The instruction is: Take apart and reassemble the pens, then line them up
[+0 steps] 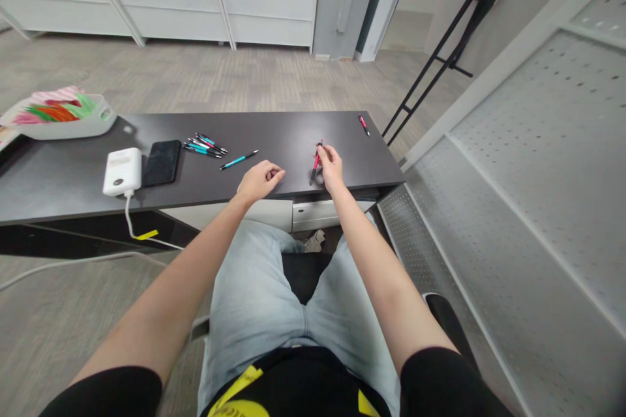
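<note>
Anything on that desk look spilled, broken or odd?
Nothing looks spilled or broken. One red pen sits oddly alone near the desk's far right corner, away from the pen pile; the right hand holds another pen.

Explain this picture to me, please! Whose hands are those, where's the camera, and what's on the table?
Someone wears a camera on their head, looking down, so these are that person's own bare hands. No robot! The right hand holds a red-and-black pen at the dark table. The left hand is curled near the front edge; nothing shows in it. A blue pen lies to its left. Farther left are a pile of pens, a flat black phone-like thing, a white box with a cable and a white basket of colourful things. Another red pen lies by the far right corner.
</note>
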Available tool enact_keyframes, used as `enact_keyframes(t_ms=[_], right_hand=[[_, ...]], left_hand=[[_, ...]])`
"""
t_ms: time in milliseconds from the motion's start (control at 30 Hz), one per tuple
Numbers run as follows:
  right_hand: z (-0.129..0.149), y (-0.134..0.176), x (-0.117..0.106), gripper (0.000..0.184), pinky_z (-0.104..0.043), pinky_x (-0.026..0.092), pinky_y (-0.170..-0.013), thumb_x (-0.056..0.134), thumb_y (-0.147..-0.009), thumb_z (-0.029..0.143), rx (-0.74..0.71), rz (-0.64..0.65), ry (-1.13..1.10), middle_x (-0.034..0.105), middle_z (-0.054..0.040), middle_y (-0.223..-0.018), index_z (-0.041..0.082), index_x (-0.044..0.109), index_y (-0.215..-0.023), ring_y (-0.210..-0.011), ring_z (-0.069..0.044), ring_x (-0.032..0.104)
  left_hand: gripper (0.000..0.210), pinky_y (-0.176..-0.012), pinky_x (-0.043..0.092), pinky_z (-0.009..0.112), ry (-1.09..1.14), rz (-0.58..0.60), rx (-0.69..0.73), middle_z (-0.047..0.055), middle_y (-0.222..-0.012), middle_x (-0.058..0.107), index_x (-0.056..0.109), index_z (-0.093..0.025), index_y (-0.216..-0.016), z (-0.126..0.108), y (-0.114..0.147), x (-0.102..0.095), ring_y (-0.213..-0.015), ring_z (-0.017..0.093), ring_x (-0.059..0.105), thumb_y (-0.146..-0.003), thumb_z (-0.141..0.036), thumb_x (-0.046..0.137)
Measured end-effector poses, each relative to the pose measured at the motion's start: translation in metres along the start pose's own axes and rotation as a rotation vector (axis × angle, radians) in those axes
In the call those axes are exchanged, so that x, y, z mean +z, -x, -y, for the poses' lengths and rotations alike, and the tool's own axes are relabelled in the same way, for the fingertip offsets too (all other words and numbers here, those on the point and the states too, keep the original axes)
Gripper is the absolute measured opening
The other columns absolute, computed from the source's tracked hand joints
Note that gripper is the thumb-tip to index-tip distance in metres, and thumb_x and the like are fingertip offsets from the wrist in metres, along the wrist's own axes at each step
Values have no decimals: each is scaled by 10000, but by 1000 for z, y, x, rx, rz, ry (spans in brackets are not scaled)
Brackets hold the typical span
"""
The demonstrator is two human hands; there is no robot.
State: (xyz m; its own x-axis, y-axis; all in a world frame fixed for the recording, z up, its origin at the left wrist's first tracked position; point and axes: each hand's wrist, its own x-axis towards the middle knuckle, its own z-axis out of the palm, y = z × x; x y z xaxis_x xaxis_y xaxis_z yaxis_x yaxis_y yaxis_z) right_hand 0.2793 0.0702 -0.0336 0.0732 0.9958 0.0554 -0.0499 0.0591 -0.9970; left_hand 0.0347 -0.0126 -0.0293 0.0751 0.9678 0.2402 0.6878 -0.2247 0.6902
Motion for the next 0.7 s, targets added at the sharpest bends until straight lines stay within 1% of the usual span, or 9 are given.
enact_keyframes(t_ms=[67,133,200,300,400,500,600,633,700], right_hand=[[3,-5,-3,530,-370,675,-1043,718,-1064,698,-10,34,165,879,-98,-1236,231,807,-1299,-1178,-263,836],[8,-12,-7,500,-354,660,-1062,650,-1133,620,-21,116,387,892,-92,-1222,207,837,-1344,-1167,-250,839],[15,-21,-11,402,-348,644,-1054,690,-1134,517,-20,186,550,905,-88,-1135,187,884,-1255,-1104,-254,846],[24,-32,-14,257,-357,617,-1037,784,-1090,387,-15,254,690,909,-104,-1033,174,924,-1055,-1048,-284,849],[32,-36,-15,209,-367,592,-1067,801,-1083,319,-36,299,825,920,-139,-1104,182,942,-1012,-1140,-322,848],[38,-36,-17,200,-379,575,-1141,809,-1082,310,-72,321,939,912,-156,-1189,193,954,-1153,-1241,-342,825],[44,-32,-28,304,-404,569,-1197,760,-1125,364,-103,325,1037,889,-185,-1273,197,920,-1322,-1311,-354,801],[47,-30,-34,320,-419,580,-1187,741,-1137,388,-106,329,1068,882,-194,-1300,205,910,-1338,-1315,-362,800],[52,-26,-48,299,-455,608,-1132,745,-1128,423,-99,351,1133,878,-199,-1322,239,910,-1295,-1282,-385,810]], left_hand=[[336,-890,552,465,-12,12,-3,88,-949,733,824,-287,-960,-1,1,-1,-874,293,674,-1023,-566,648],[325,-913,556,464,-38,32,-12,92,-993,743,823,-286,-974,-3,1,-1,-896,292,680,-1020,-564,661],[311,-926,561,462,-69,50,-23,92,-1020,749,821,-288,-989,-5,1,-1,-909,290,681,-1021,-560,673],[308,-916,553,465,-81,53,-25,90,-1022,739,815,-283,-1001,-6,1,-2,-901,288,679,-1015,-560,680],[313,-905,538,465,-77,59,-18,86,-997,723,803,-278,-983,-7,1,-2,-895,287,682,-1007,-563,674],[311,-898,536,460,-81,66,-16,80,-979,719,795,-281,-962,-7,1,-3,-897,285,682,-1006,-561,669],[319,-888,530,458,-77,63,-17,80,-965,712,790,-278,-956,-8,1,-3,-896,287,679,-1001,-567,661],[326,-886,527,458,-74,63,-18,81,-960,708,789,-277,-954,-8,1,-3,-897,289,678,-998,-572,657],[334,-882,520,457,-67,66,-20,81,-952,702,787,-276,-951,-9,1,-4,-898,292,677,-991,-579,651]])
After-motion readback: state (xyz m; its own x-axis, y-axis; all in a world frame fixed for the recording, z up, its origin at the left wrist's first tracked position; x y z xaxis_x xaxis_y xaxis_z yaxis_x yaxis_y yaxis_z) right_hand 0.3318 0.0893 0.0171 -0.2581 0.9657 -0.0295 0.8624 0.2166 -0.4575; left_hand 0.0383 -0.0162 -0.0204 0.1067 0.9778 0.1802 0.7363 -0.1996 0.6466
